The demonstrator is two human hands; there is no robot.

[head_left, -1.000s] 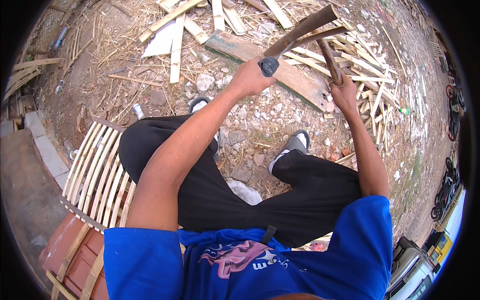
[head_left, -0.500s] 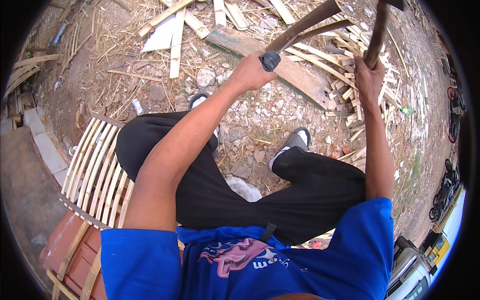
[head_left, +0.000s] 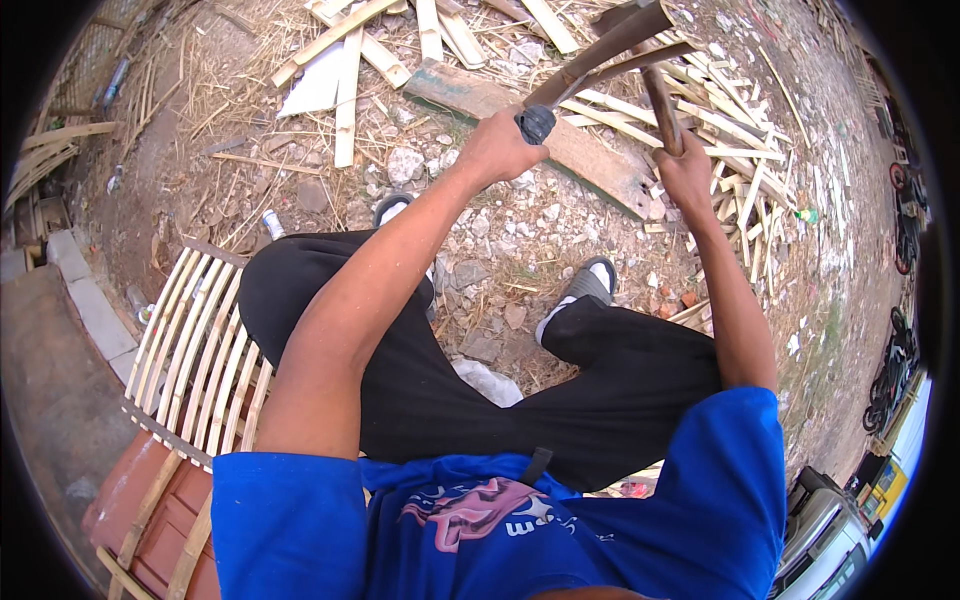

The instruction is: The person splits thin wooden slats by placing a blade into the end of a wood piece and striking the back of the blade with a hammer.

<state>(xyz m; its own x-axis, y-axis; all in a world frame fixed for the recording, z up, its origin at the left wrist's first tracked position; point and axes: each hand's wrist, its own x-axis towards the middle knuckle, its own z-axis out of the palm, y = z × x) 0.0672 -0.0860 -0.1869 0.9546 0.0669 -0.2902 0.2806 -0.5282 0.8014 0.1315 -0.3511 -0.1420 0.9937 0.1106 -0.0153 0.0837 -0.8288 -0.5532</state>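
My left hand (head_left: 498, 150) is closed round the black-wrapped grip of a hand tool (head_left: 536, 124). Two long brown blade-like pieces (head_left: 612, 48) spread from that grip toward the upper right; whether both belong to the tool I cannot tell. My right hand (head_left: 687, 172) grips the wooden handle of a hammer (head_left: 660, 105). Its dark head is at the top, partly hidden behind the brown pieces, and I cannot tell whether they touch. Below both hands lies a worn wooden plank (head_left: 590, 155) on the stony ground.
Split wood strips (head_left: 735, 130) are heaped at the right, and more strips (head_left: 347, 100) lie at the top. On the left stands a curved slatted wooden rack (head_left: 190, 350). A white stone (head_left: 487, 382) sits between my legs. Motorcycles (head_left: 888, 375) and a vehicle (head_left: 825, 535) stand far right.
My right hand has swung left and slightly down with the hammer, bringing its head over to the brown pieces. My left hand has barely moved.
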